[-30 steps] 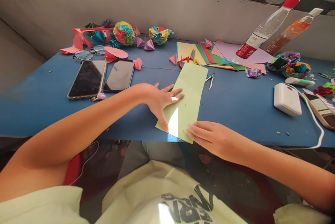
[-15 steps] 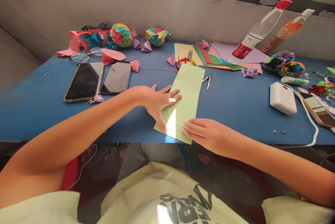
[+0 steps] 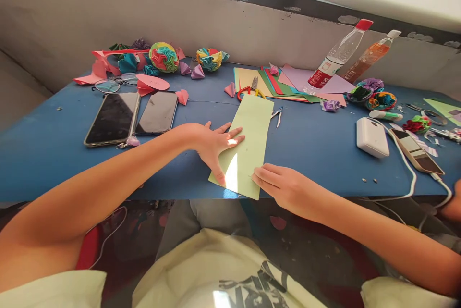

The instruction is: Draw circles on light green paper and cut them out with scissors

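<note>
A long strip of light green paper [image 3: 249, 130] lies on the blue table [image 3: 317, 144], reaching from its near edge toward the middle. My left hand [image 3: 212, 147] lies flat on the strip's left side, fingers spread and thumb pointing at the near corner. My right hand [image 3: 283, 185] rests on the strip's near right edge with the fingers held together, pressing the paper down. Neither hand grips anything.
Two phones [image 3: 137, 116] and glasses [image 3: 111, 83] lie at the left, with folded paper balls [image 3: 163, 56] behind them. Coloured sheets [image 3: 288, 82], red-handled scissors [image 3: 248, 88] and two bottles [image 3: 336, 55] stand further back. A white box [image 3: 372, 136] with cable and another phone [image 3: 416, 150] lie at the right.
The view has tilted up and to the right, showing more of the table's right end. My right hand has slid slightly up the paper's right edge; the left hand stays flat.
</note>
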{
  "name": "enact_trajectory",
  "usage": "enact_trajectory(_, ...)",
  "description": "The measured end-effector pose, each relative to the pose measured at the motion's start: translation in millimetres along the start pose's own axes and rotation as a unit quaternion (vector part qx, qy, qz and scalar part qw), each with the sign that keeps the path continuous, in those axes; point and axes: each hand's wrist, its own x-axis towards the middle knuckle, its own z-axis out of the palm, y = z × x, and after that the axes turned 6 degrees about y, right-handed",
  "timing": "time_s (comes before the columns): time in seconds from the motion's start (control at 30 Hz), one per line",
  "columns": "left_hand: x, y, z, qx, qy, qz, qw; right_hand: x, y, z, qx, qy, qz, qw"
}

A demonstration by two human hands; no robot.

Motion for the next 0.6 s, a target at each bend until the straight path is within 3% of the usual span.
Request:
enact_trajectory(0.2, -2.1, 1.8, -1.5, 0.008, -0.007, -0.005, 1.000, -1.1, 4.5, -7.3, 0.039, -0.040, 0.003, 0.998)
enact_trajectory(0.3, -2.5, 2.7, -2.8, 0.015, -0.010, -0.009, 1.000, 7.2, 11.6, 0.4, 0.018, -0.010, 0.037, 0.999)
enact_trajectory(0.43, -2.1, 3.4, -3.4, 0.015, -0.014, -0.007, 1.000, 2.2, -3.6, 4.7, 0.014, 0.008, 0.028, 0.999)
enact_trajectory(0.53, -2.5, 4.2, -3.6, 0.014, -0.013, -0.008, 1.000, -4.4, -13.0, -3.9, 0.080, -0.008, 0.003, 0.997)
enact_trajectory(0.6, -3.4, 3.8, -4.5, 0.018, -0.014, -0.008, 1.000, -2.2, -4.2, -8.7, 0.151, 0.015, 0.021, 0.988)
